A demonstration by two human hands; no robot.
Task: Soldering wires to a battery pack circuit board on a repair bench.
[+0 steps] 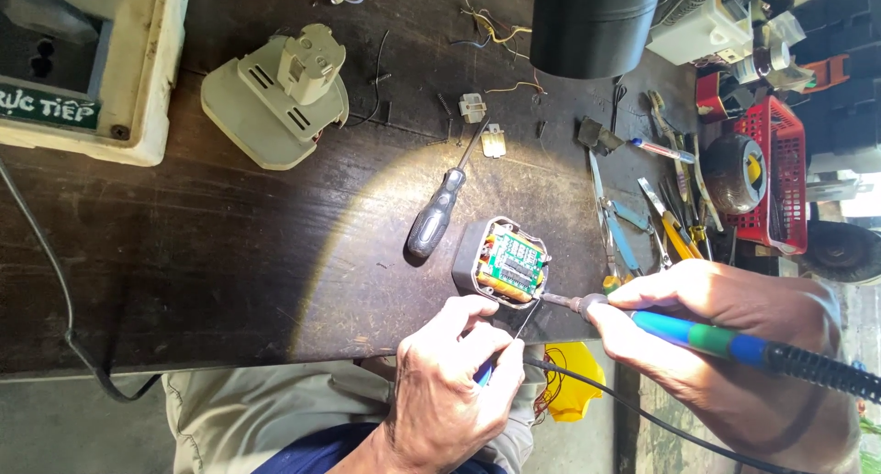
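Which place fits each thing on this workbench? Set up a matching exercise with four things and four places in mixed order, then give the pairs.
Things:
1. soldering iron
2. screwdriver
3. pale battery cover
4. red basket

Places:
A. far right edge of the bench
B. in the right hand
C. lying just left of the open battery pack
D. upper left of the bench

Pairs: 1-B, 2-C, 3-D, 4-A

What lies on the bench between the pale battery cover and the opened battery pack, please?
In the head view, a grey-handled screwdriver lies between the pale battery cover and the opened battery pack.
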